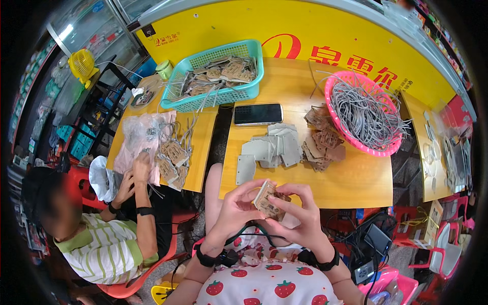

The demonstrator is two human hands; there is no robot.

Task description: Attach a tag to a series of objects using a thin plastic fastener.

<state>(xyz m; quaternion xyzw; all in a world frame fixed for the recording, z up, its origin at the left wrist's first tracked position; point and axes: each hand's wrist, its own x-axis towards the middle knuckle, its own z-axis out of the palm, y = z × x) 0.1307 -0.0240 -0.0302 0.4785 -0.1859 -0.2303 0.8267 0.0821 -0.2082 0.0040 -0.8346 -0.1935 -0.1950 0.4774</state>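
Between my two hands, just past the near edge of the wooden table (pixel 356 190), is a small stack of brown printed cards (pixel 266 201) with pale edges. My left hand (pixel 235 207) grips the stack from its left side. From the right, my right hand (pixel 301 211) holds it too, its fingers lying across the printed face. Beyond them on the table lie overlapping blank grey cards (pixel 277 145), several of them spread toward the left. To their right sits a loose heap of brown cut cards (pixel 323 145).
A pink basket (pixel 333 109) of grey cords (pixel 368 112) stands at the right. Behind the grey cards lies a phone (pixel 258 114). A green basket (pixel 258 86) holds corded cards. At left, a co-worker's hands (pixel 133 178) work beside tagged cords (pixel 173 157). A gap separates the two tables.
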